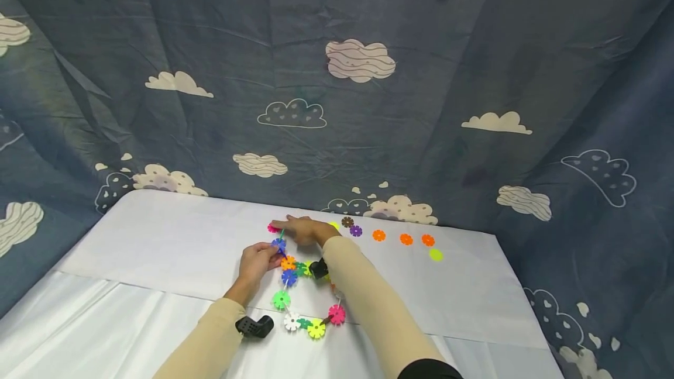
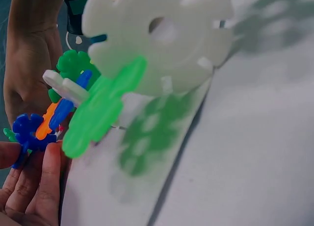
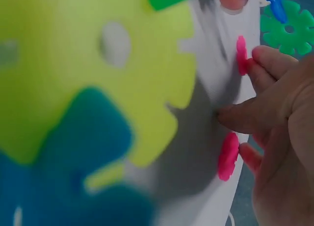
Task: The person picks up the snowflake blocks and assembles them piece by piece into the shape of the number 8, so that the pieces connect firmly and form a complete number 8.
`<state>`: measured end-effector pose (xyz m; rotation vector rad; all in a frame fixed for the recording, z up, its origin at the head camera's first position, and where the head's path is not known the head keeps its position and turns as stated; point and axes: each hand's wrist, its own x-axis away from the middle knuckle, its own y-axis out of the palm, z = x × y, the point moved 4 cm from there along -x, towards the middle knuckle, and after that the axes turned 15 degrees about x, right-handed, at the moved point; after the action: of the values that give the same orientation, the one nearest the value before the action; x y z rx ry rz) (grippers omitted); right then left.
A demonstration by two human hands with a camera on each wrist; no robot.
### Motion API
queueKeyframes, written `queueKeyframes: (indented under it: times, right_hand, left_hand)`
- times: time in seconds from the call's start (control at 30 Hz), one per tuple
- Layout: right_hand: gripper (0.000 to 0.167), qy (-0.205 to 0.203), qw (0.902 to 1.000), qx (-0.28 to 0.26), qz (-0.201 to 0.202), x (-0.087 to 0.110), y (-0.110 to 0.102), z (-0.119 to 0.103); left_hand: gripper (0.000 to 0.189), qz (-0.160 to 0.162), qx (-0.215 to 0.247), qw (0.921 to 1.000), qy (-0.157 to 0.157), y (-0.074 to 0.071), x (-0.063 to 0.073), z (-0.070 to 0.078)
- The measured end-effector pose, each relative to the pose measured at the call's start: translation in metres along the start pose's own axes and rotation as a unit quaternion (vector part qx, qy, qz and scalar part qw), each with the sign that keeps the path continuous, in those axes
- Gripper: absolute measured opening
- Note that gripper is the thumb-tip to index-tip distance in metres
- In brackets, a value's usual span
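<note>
Left wrist view: pinched blue notched plastic disc in left hand, presumably for steadiness; spread right hand, touching pink notched plastic disc.

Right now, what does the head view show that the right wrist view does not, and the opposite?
Only the head view: brown disc, purple disc and three loose orange discs.
Only the right wrist view: two pink discs beside the right hand; the head view shows one there.
Both: right hand, white cloth, dark backdrop.
</note>
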<state>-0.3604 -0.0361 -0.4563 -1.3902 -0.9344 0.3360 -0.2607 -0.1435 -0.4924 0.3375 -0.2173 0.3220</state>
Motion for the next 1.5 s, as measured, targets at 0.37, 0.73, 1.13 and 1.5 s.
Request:
queueKeyframes:
  times: [0.37,0.73,1.13,1.5]
  right_hand:
    - [0.035,0.013,0.9925,-0.079,0.092,-0.002,-0.007,0.015]
    - [0.019,0.044,0.9836,-0.141,0.104,0.01,0.003,0.021]
    - [0.013,0.085,0.9221,-0.33,0.183,0.045,0.008,0.021]
    - [0.018,0.116,0.8366,-0.473,0.251,0.054,0.019,0.021]
  left_hand:
    - [0.018,0.007,-0.018,0.9998,-0.004,0.0,0.0,0.002]
    - [0.019,-0.01,-0.026,0.9994,-0.018,0.004,-0.001,-0.002]
    - [0.042,-0.112,-0.063,0.9901,-0.058,-0.005,0.0,0.004]
    - [0.05,-0.138,-0.052,0.9843,-0.098,-0.004,-0.009,0.007]
